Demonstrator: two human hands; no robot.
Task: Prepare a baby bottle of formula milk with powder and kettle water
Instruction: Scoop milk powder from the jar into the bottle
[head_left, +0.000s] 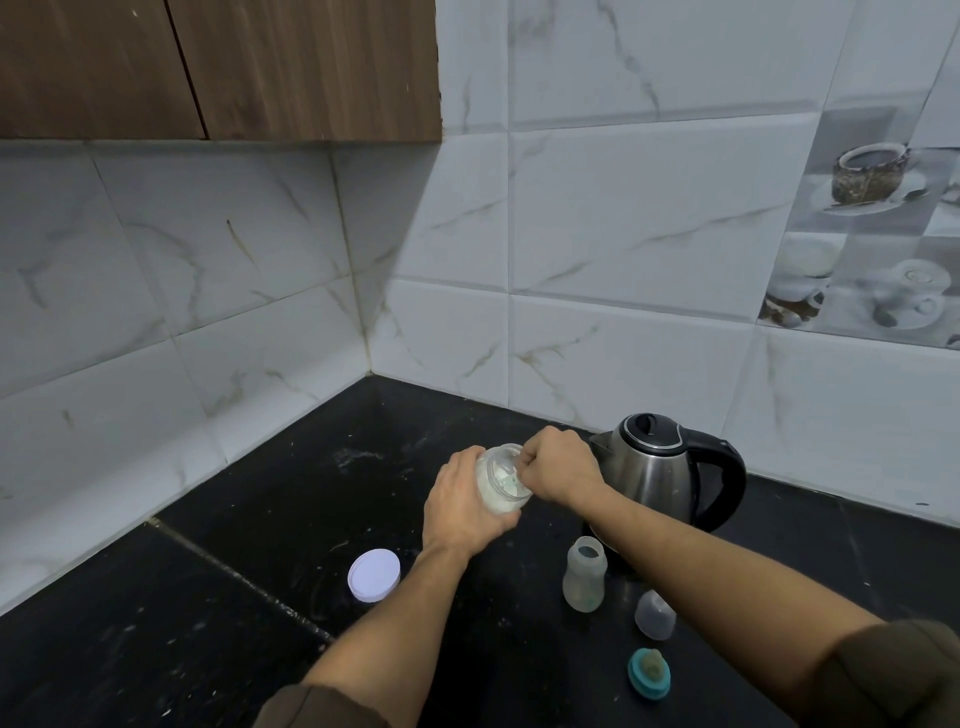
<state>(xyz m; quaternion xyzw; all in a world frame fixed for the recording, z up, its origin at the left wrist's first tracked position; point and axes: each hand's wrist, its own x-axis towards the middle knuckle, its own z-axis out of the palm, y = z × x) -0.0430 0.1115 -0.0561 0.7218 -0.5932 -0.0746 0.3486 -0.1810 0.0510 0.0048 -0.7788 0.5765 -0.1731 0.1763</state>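
Observation:
My left hand (460, 506) grips a clear jar of white powder (500, 486), tilted with its open mouth toward my right hand (558, 470). The right hand's curled fingers reach into the jar mouth and pinch something small, probably a scoop, mostly hidden. The jar's white lid (374, 574) lies flat on the black counter to the left. An open, empty baby bottle (585, 574) stands upright below the hands. A steel kettle (667, 467) with a black handle stands behind my right forearm, lid closed.
The bottle's clear cap (654, 614) and its teal ring with teat (649, 674) lie on the counter (208, 623) near the front right. Tiled walls meet in a corner behind. A wooden cabinet (218, 67) hangs at upper left.

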